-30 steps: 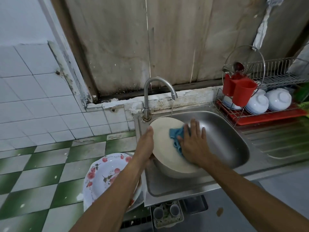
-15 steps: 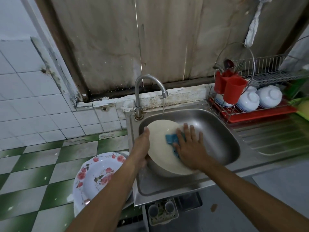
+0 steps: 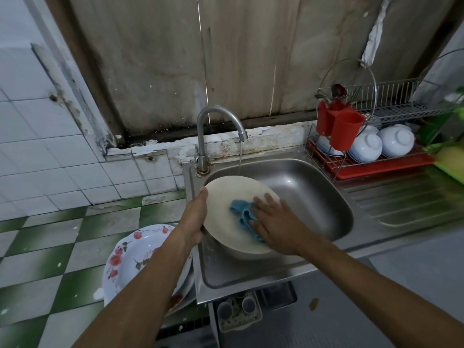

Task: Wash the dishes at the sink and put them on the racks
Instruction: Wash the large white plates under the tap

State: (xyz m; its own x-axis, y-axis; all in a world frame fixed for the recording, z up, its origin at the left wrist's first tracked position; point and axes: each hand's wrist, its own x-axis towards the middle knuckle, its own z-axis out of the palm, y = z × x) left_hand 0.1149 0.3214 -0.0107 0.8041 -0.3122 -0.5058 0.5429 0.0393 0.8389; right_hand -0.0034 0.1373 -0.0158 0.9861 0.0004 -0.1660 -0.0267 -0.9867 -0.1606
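A round cream plate (image 3: 226, 197) is tilted over the left part of the steel sink (image 3: 313, 197). My left hand (image 3: 194, 217) grips the plate's left rim. My right hand (image 3: 278, 222) lies flat with straight fingers on a blue cloth (image 3: 242, 214), pressing it against the plate's face. A thin stream of water runs from the tap (image 3: 218, 126) onto the plate's far edge. The dish rack (image 3: 376, 136) stands at the right of the sink with white bowls (image 3: 384, 144) upside down in its lower tier.
Flowered plates (image 3: 135, 254) are stacked on the floor left of the sink, partly under my left forearm. Red cups (image 3: 341, 126) hang on the rack's front. A ribbed steel drainboard (image 3: 401, 199) lies right of the basin. A small tray with cups (image 3: 238, 312) sits below the sink.
My right hand has slid the blue cloth a little down and right across the plate. My left hand keeps its hold on the rim. The camera has shifted slightly.
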